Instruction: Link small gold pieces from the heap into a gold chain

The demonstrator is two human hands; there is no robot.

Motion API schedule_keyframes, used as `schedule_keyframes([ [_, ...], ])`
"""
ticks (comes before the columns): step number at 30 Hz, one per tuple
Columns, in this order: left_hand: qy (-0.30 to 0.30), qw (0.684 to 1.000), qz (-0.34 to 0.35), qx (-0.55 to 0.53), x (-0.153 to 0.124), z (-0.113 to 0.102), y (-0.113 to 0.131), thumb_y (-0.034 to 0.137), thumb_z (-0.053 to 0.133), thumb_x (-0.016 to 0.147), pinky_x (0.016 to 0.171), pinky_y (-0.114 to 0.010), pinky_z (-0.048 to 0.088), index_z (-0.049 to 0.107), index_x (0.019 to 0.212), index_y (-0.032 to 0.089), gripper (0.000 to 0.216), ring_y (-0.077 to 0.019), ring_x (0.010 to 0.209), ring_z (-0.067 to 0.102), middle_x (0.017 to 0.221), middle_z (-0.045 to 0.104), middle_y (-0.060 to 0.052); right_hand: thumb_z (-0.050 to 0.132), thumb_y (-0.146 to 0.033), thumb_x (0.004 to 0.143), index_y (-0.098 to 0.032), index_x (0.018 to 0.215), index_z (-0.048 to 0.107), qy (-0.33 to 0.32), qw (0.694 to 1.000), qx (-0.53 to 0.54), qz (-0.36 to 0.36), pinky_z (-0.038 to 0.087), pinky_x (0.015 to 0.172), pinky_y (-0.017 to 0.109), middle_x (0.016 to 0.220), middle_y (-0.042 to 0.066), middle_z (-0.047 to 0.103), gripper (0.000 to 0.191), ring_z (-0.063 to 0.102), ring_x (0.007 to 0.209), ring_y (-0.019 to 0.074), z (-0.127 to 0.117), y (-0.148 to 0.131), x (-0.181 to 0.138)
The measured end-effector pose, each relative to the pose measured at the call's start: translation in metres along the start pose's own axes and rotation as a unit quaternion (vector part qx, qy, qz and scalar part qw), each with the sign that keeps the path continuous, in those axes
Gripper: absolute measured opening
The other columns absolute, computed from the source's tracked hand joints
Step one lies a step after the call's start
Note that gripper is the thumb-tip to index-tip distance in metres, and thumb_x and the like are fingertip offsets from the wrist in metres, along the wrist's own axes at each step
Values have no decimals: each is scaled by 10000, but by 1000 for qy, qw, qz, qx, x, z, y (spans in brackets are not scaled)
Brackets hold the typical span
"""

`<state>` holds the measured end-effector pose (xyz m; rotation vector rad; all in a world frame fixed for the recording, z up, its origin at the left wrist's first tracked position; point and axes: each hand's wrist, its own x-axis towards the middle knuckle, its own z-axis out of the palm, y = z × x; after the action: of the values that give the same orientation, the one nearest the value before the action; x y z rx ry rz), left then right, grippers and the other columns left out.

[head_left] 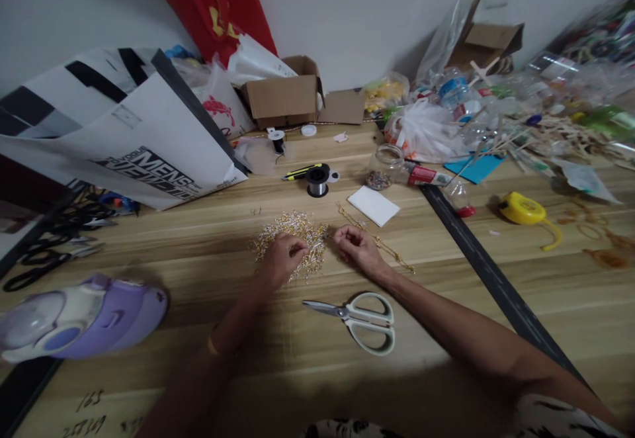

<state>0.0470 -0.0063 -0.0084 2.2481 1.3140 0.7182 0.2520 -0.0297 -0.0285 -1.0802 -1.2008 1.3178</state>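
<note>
A loose pile of tiny gold and silver metal pieces (313, 267), too small to name, lies at mid-table. My left hand (282, 261) rests over its near-left part, thumb and fingers curled together. Just right of the pile, my right hand (361, 247) is closed in a pinch. Anything between the fingertips of either hand is too small to make out. A thin gold chain (395, 255) runs diagonally past the right hand, which hides part of it. Scissors with pale handles (370, 322) lie below the hands, blades pointing left.
Beyond the pile are a wire spool (317, 183), a yellow-black cutter (297, 172), a white card (373, 205) and a jar of beads (381, 172). A yellow tape measure (522, 209) lies right. A purple-white device (114, 319) and paper bag (149, 140) stand left.
</note>
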Motion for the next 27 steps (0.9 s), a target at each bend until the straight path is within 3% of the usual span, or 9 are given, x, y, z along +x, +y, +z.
schedule_keyframes([
  [5,-18,1000,23,11,-5,-8,-5,117,597,740,754,-313,460,651,708,173,84,-168,773,583,729,672,-26,635,-437,741,-174,722,553,5,1000,-4,2,293,384,194,492,-57,453,276,381,391,69,0,0,-1],
  [12,-39,999,-2,18,-2,-17,-11,140,574,780,765,-291,444,661,784,178,95,-160,793,581,789,672,-26,619,-422,762,-161,725,558,0,1000,-16,1,288,399,181,505,-58,443,271,380,414,60,-1,5,1],
  [22,-101,984,115,90,7,-7,6,194,539,853,799,-318,391,667,770,168,156,-187,842,512,790,637,-48,614,-438,764,-165,722,559,-11,1000,-25,-4,296,398,193,501,-53,463,282,390,405,68,-3,6,2],
  [27,-119,976,137,121,7,1,8,215,519,870,810,-320,384,663,801,159,169,-194,863,497,809,627,-61,620,-427,764,-164,723,556,-3,1000,-21,2,292,402,189,508,-55,454,273,383,409,65,-2,5,1],
])
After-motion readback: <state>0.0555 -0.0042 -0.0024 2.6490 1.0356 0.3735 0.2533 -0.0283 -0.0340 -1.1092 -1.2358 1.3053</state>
